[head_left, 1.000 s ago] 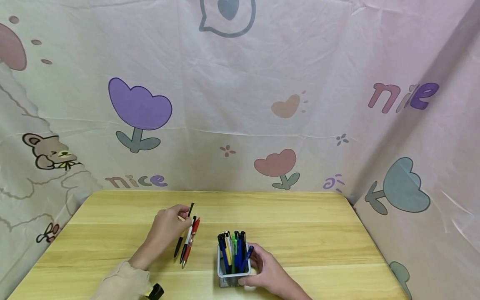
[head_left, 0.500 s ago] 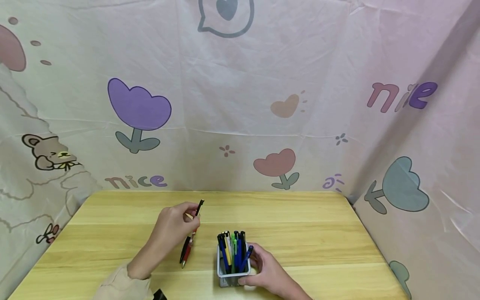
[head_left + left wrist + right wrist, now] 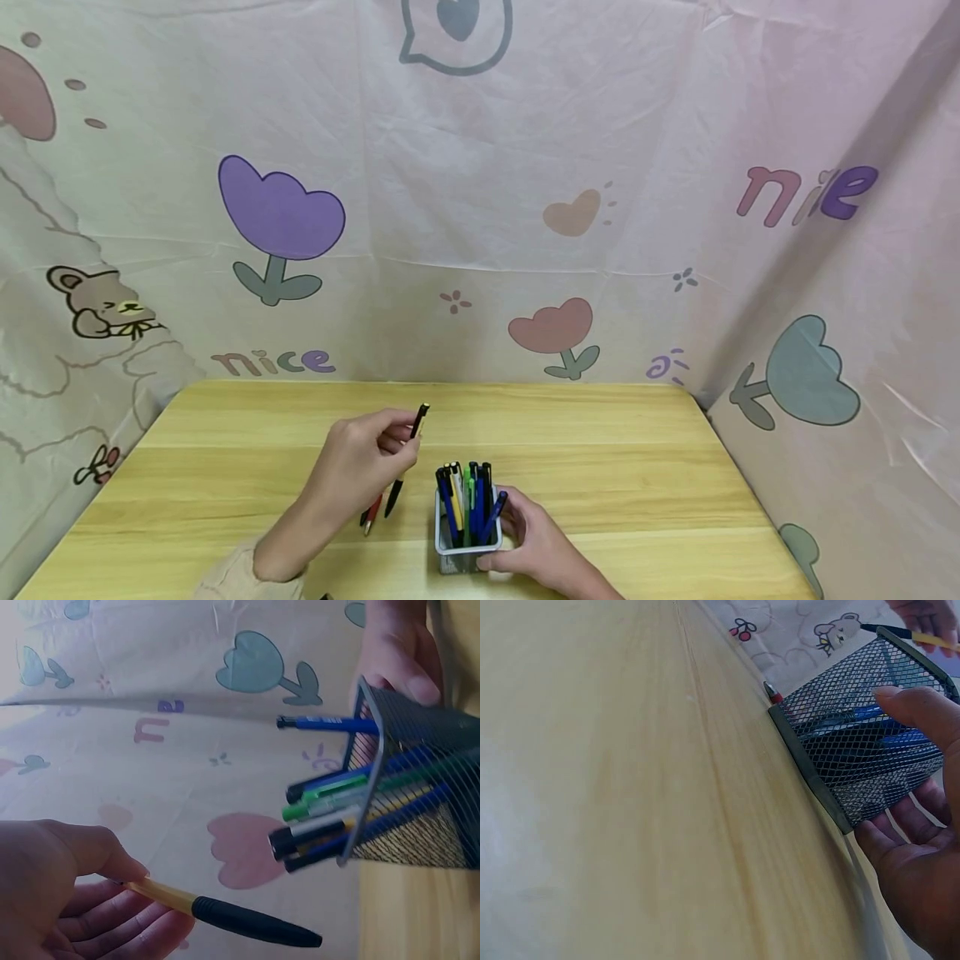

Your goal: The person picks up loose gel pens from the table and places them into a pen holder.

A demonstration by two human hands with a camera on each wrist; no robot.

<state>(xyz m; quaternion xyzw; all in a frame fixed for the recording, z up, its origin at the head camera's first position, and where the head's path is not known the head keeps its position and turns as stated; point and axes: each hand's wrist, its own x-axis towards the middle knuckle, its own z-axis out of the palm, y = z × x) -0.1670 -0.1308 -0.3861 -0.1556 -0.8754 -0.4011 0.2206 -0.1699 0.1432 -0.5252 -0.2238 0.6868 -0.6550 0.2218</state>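
Observation:
My left hand [image 3: 358, 467] pinches a yellow pen with a black grip [image 3: 255, 921] between thumb and fingers. The pen slants, its dark tip pointing down toward the table, left of the pen holder. The mesh pen holder [image 3: 459, 564] stands upright with several pens [image 3: 472, 500] in it, blue, black, green, yellow and white among them. Around its right side my right hand [image 3: 536, 537] grips it, thumb near the front and fingers behind. A red pen [image 3: 373, 513] and a dark-tipped pen beside it lie below my left hand, which partly hides both.
The light wooden table [image 3: 637, 492] reaches back to a printed cloth [image 3: 420, 333] hung behind it and along both sides. A beige sleeve [image 3: 251, 575] covers my left forearm.
My left hand has moved right with the yellow pen, away from its place beside the others and toward the pen holder. My right hand and the holder have stayed put.

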